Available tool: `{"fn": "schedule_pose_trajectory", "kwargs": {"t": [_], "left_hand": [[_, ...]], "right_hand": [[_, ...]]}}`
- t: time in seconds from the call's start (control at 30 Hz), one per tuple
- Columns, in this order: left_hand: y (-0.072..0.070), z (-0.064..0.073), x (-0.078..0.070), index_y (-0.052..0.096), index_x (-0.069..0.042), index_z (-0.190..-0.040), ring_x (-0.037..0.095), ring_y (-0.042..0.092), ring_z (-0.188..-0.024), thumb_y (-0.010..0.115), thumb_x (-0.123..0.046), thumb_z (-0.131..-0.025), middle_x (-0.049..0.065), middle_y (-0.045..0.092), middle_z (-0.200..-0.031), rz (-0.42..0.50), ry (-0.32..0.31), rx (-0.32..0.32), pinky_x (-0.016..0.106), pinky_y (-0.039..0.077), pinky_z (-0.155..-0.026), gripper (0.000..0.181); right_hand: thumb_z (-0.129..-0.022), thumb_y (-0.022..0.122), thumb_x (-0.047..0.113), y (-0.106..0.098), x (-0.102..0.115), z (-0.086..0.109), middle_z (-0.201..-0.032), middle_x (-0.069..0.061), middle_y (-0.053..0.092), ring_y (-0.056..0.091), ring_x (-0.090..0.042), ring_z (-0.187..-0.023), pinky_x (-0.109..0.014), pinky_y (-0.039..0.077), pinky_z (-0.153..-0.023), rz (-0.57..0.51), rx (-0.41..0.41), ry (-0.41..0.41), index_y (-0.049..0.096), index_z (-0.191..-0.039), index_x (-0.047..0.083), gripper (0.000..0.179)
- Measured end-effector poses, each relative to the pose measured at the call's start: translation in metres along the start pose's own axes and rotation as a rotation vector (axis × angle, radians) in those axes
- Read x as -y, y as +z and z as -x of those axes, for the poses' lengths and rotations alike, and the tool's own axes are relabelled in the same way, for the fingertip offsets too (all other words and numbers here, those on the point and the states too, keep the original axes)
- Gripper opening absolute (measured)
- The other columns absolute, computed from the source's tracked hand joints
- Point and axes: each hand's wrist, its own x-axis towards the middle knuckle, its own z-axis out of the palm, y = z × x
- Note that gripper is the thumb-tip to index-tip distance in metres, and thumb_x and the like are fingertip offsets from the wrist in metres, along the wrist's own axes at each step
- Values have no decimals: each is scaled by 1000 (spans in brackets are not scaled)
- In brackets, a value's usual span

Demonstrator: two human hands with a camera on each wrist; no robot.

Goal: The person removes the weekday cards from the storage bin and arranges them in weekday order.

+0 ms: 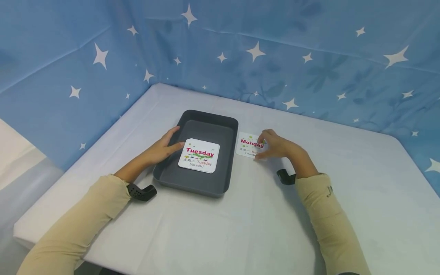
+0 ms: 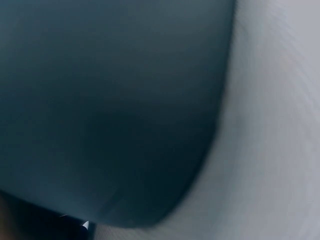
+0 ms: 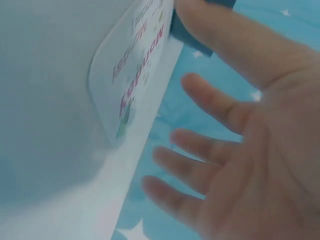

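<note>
A dark grey tray (image 1: pixel 172 183) lies on the table, and a white "Tuesday" card (image 1: pixel 210 165) is inside it. My left hand (image 1: pixel 159 151) is over the tray's left side, fingers along the rim and thumb reaching to the edge of that card. Just right of the tray, a white "Monday" card (image 1: pixel 245 149) lies flat on the tabletop. My right hand (image 1: pixel 280 147) hovers over this card's right part, thumb and fingers spread apart. The right wrist view shows the same hand (image 3: pixel 250 145) with nothing in its palm. Mostly blurred dark tray (image 2: pixel 110 100) fills the left wrist view.
A white cloth covers the table (image 1: pixel 213 236). Behind it hangs a blue curtain (image 1: pixel 220 42) with white stars. Black wrist-worn devices sit at the left (image 1: pixel 142 192) and right cuffs, close above the cloth.
</note>
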Motion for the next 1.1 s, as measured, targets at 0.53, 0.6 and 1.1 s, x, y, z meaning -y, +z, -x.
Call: {"fn": "schedule_pose_trajectory", "kwargs": {"t": [0.53,0.6,1.1], "left_hand": [[0,-1,3,3,-8,-147,34,0,-141,44,-34,-95,16,1,-154,2,31,-9,54,7,-112,71],[0,-2,3,3,-8,-147,34,1,-141,44,-34,-95,16,1,-153,5,31,-15,53,7,-112,71],[-2,-2,2,3,-8,-147,33,1,-141,44,-33,-96,16,2,-153,0,30,-13,54,8,-112,70]], "right_hand": [[-87,59,41,18,94,-16,-152,-14,12,18,-36,-138,-55,24,-107,20,-258,-294,28,-142,13,69],[-84,60,48,27,107,-21,-152,-16,12,17,-36,-138,-54,23,-109,47,-183,-338,22,-145,12,80],[-64,69,64,52,116,-28,-149,-16,23,23,-31,-137,-54,22,-108,285,0,-334,9,-148,11,116]]}}
